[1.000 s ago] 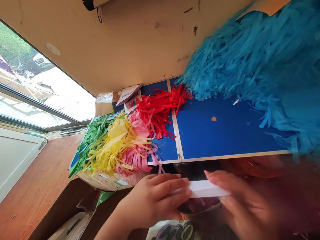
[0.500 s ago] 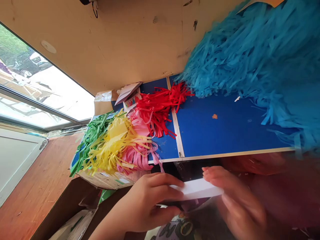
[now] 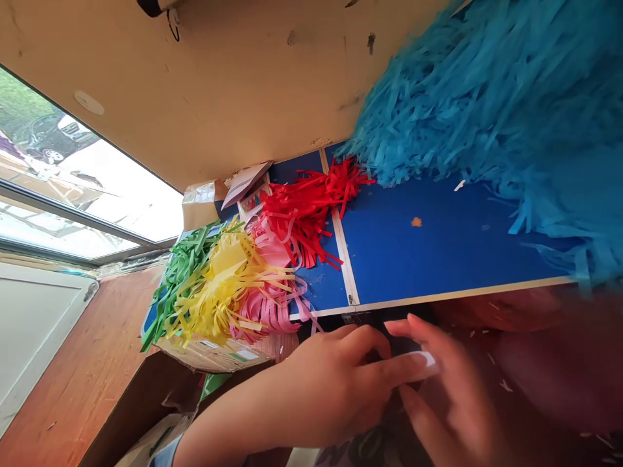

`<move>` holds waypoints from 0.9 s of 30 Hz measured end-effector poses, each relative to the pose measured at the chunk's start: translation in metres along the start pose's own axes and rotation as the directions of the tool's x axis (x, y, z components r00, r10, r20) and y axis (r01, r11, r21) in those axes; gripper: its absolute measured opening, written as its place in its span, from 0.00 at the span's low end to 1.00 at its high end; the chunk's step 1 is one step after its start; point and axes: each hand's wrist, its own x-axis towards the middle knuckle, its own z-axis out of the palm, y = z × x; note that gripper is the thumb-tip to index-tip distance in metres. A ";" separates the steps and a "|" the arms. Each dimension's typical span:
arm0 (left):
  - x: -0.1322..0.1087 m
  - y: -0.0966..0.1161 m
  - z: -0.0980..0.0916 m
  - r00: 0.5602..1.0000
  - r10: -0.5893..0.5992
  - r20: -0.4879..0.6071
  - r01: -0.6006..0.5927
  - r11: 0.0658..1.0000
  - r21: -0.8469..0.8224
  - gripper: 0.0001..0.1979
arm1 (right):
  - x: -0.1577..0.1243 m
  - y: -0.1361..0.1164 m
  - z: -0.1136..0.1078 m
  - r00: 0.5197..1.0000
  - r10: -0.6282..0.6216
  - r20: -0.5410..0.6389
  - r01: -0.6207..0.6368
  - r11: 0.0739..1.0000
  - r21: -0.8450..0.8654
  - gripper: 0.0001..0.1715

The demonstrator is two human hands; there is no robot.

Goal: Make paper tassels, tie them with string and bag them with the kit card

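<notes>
A white paper strip (image 3: 429, 360) shows only as a small piece between my two hands, above my lap; the rest is hidden by my fingers. My left hand (image 3: 341, 383) is closed, with one fingertip pressed against the strip. My right hand (image 3: 457, 389), slightly blurred, curls around the strip's far end, its thumb below and fingers above. Both hands are just in front of the edge of the blue table (image 3: 403, 259).
Fringed paper bundles in green (image 3: 182, 266), yellow (image 3: 228, 259), pink (image 3: 267, 305) and red (image 3: 306, 214) lie on the table's left. A large blue fringe heap (image 3: 462, 110) covers the right. An open cardboard box (image 3: 131, 395) stands at lower left, near a window (image 3: 97, 168).
My left hand has moved right, up against my right hand. The white strip, stretched between them before, is now mostly covered by fingers. The view has shifted slightly.
</notes>
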 end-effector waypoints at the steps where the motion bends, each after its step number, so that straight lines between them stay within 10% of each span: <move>1: -0.001 0.000 0.000 1.000 0.013 0.006 -0.013 1.000 0.007 0.21 | 0.000 -0.002 -0.001 1.000 0.021 0.001 -0.021 1.000 0.023 0.32; 27: -0.009 -0.014 0.003 0.963 0.249 -0.106 -0.264 0.950 -0.164 0.15 | 0.006 -0.008 0.006 0.995 -0.076 -0.067 0.096 0.915 0.392 0.26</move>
